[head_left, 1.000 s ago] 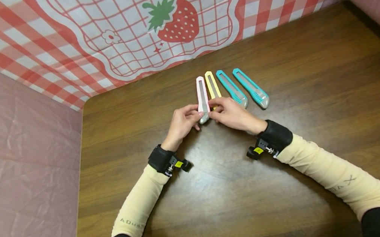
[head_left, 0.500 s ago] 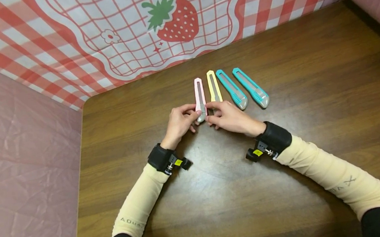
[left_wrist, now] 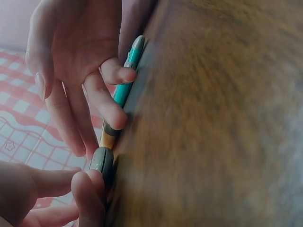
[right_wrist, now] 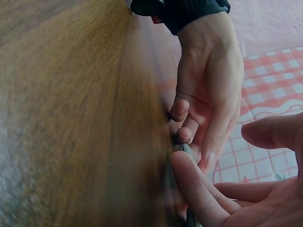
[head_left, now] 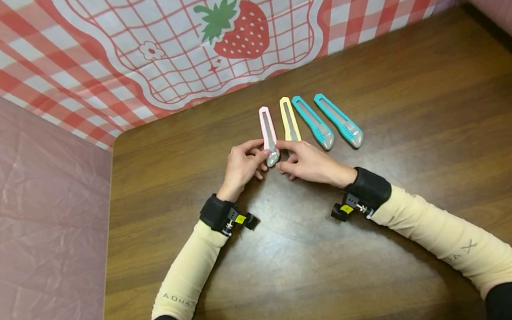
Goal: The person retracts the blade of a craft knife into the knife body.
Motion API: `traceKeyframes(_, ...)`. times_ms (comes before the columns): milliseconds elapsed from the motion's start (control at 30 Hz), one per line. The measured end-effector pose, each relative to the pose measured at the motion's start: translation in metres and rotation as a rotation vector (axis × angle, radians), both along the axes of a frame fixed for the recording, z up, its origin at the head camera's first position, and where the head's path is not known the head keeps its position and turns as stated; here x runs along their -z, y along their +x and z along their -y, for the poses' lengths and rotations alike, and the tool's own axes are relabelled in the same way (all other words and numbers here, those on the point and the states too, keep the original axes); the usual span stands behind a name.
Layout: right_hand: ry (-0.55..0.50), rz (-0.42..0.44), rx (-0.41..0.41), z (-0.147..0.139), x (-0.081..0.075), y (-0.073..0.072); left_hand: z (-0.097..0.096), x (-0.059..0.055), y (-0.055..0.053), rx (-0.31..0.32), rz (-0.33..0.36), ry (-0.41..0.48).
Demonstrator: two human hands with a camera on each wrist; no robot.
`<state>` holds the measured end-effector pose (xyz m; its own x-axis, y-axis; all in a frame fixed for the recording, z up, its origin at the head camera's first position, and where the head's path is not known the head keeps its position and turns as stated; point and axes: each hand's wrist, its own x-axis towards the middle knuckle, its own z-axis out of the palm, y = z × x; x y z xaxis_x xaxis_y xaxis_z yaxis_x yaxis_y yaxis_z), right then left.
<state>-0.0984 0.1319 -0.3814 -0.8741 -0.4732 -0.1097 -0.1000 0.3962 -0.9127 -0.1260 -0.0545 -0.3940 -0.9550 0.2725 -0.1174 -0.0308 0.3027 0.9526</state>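
Observation:
A pink utility knife point(head_left: 267, 128) with a grey end cap lies on the wooden table in the head view. My left hand point(head_left: 241, 164) pinches its lower part between thumb and forefinger. On its other side, my right hand point(head_left: 313, 161) has the forefinger touching the right edge, while the thumb sits apart from the knife. Just to the right lies a yellow utility knife point(head_left: 289, 119), its lower end hidden behind the right hand. The left wrist view shows the pink knife's grey end cap point(left_wrist: 101, 161) by the left fingertips, with the right hand's fingers spread above it.
Two teal utility knives, a nearer one point(head_left: 313, 122) and an outer one point(head_left: 339, 120), lie slanted right of the yellow one. A red checked cloth with a strawberry point(head_left: 245, 31) hangs behind the table point(head_left: 292, 258). Pink cloth point(head_left: 37, 225) hangs at the left.
The pink knife has shifted left, away from the yellow one, and its top now leans left. My right thumb has come away from it. The teal knives stayed put.

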Motion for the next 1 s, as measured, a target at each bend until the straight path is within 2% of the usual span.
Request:
traceKeyframes(67,-0.001,-0.004,-0.003,0.000,0.000,0.000,0.002,0.009,-0.004,-0.012,0.011,0.006)
traceKeyframes(167,0.005,-0.012,-0.010,0.001,0.000,-0.001,0.003,0.014,-0.005,-0.043,0.020,0.001)
traceKeyframes(400,-0.012,-0.024,-0.002,0.001,-0.004,-0.004,0.006,0.013,-0.003,-0.116,0.030,0.006)
traceKeyframes(533,-0.019,-0.041,0.003,-0.004,-0.008,-0.006,0.005,0.010,-0.003,-0.130,0.014,0.005)
traceKeyframes(700,-0.038,-0.080,0.054,-0.019,-0.016,-0.010,-0.003,0.006,-0.002,-0.111,-0.034,-0.013)
traceKeyframes(833,-0.100,-0.118,0.134,-0.032,-0.019,-0.002,-0.007,0.003,0.004,-0.066,-0.077,-0.070)
traceKeyframes(933,-0.093,-0.163,0.185,-0.045,-0.019,0.009,-0.009,-0.001,0.010,-0.021,-0.155,-0.135)
traceKeyframes(1000,-0.022,-0.219,0.212,-0.053,-0.018,0.016,-0.009,-0.005,0.015,0.016,-0.231,-0.181)
